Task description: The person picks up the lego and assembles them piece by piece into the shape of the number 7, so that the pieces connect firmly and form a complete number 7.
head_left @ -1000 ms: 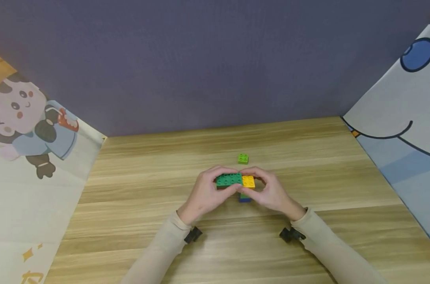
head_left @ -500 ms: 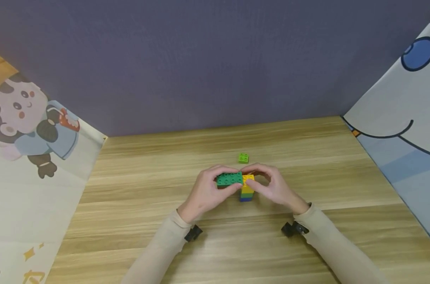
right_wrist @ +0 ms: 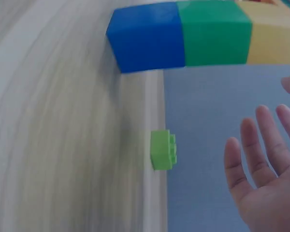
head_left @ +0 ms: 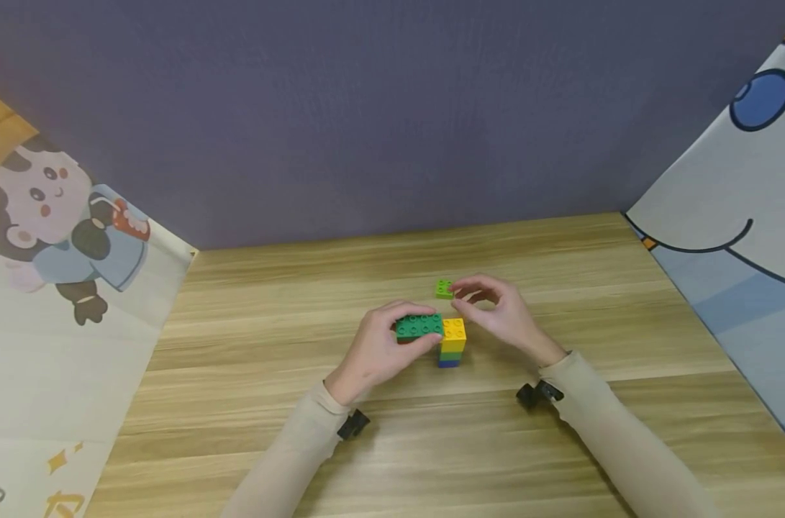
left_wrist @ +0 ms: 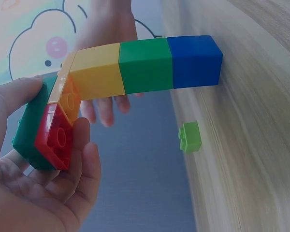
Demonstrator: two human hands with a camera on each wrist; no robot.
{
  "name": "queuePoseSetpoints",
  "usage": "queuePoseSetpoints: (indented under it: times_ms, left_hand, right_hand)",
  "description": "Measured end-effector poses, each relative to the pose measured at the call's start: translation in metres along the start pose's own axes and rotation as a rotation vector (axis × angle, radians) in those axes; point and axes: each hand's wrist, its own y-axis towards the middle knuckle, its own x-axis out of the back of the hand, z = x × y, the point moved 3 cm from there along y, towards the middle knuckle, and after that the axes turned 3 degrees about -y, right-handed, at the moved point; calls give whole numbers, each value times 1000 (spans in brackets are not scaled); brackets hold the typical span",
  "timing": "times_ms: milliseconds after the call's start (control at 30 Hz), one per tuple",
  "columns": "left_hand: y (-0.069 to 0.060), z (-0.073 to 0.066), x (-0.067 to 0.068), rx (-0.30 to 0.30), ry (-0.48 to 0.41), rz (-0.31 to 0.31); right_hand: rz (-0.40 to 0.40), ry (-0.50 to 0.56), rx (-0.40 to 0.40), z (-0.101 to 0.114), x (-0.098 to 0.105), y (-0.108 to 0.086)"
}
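My left hand [head_left: 382, 352] grips a dark green eight-stud toy brick [head_left: 418, 327] between thumb and fingers. A red brick [left_wrist: 54, 137] sits against its underside, beside an orange piece [left_wrist: 67, 94]. These join the top of an upright column made of a yellow brick [left_wrist: 97, 72], a green brick [left_wrist: 146, 65] and a blue brick [left_wrist: 195, 60] at the bottom. My right hand [head_left: 498, 316], fingers apart and holding nothing, hovers behind and right of the column. Its fingertips overlap the edge of a small lime green brick [head_left: 443, 289] in the head view; the right wrist view shows them apart.
The wooden table [head_left: 301, 288] runs back to a dark blue-grey wall [head_left: 392, 129]. Side panels with a printed cartoon cow [head_left: 49, 201] and a large white cartoon face [head_left: 709, 194] flank it.
My right hand has let go of the yellow brick at the column's top and moved back toward the lime green brick. My left hand keeps its grip on the dark green brick.
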Motion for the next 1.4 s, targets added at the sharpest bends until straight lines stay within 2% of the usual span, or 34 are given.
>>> queuePoseSetpoints:
  times_ms: [267, 633, 1100, 1400]
  left_hand:
    - [0, -1, 0, 11, -4, 5]
    - [-1, 0, -2, 16, -5, 8]
    - [0, 1, -3, 8, -6, 0]
    - [0, 2, -2, 12, -30, 6]
  right_hand:
    - [12, -84, -78, -12, 1, 5]
    - [36, -127, -221, -38, 2, 10]
    - [98, -144, -407, -59, -4, 18]
    - [133, -202, -434, -62, -10, 25]
